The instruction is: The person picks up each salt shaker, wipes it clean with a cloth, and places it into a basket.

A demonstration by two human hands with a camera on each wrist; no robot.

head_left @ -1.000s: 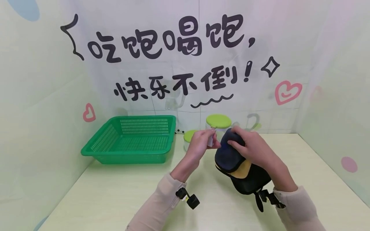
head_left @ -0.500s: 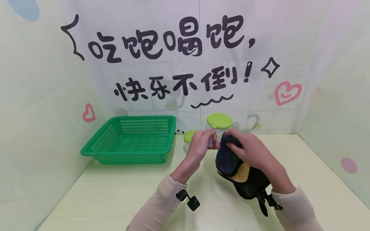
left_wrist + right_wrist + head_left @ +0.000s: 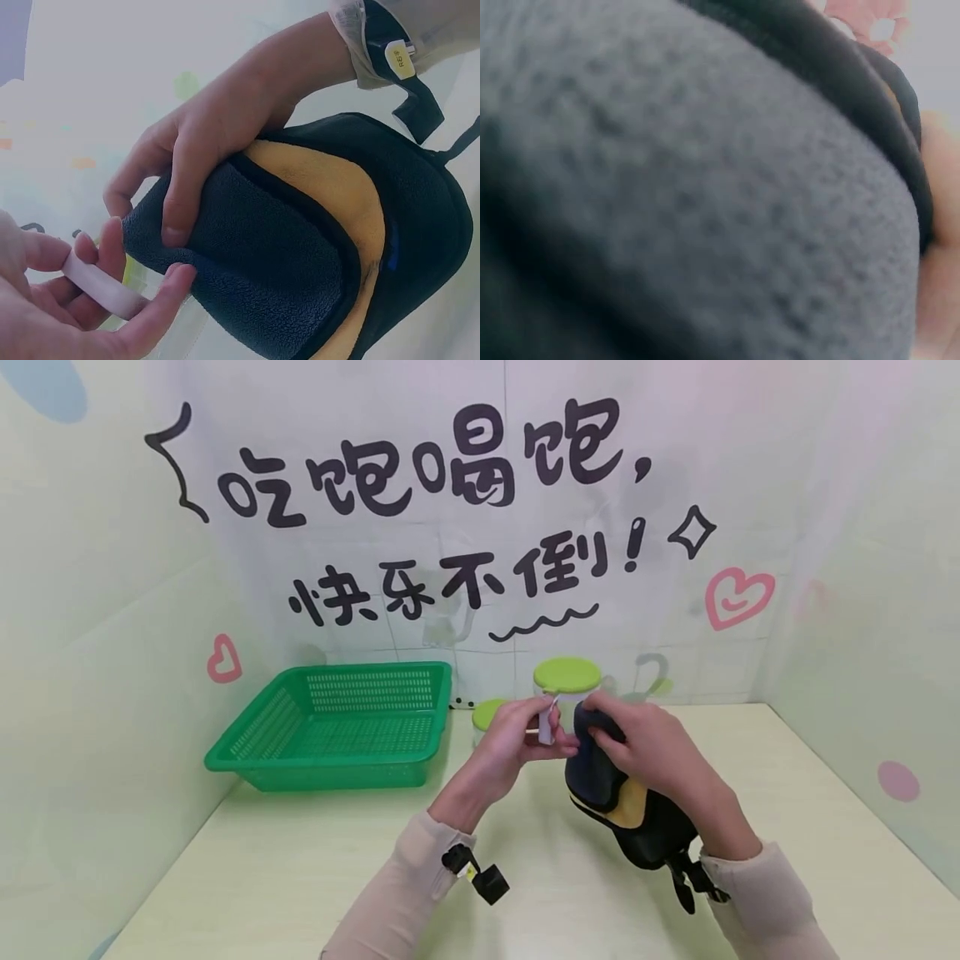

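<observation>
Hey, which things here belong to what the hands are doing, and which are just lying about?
Seemingly part of the job:
dark cloth item with a yellow panel, gripped by the right hand
small white strip, held in the left hand

Apparently just lying about:
green basket
taller green-lidded container
shorter green-lidded container

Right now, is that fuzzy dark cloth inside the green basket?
No, the right hand grips the dark cloth off to the right of the green basket in the head view.
</observation>
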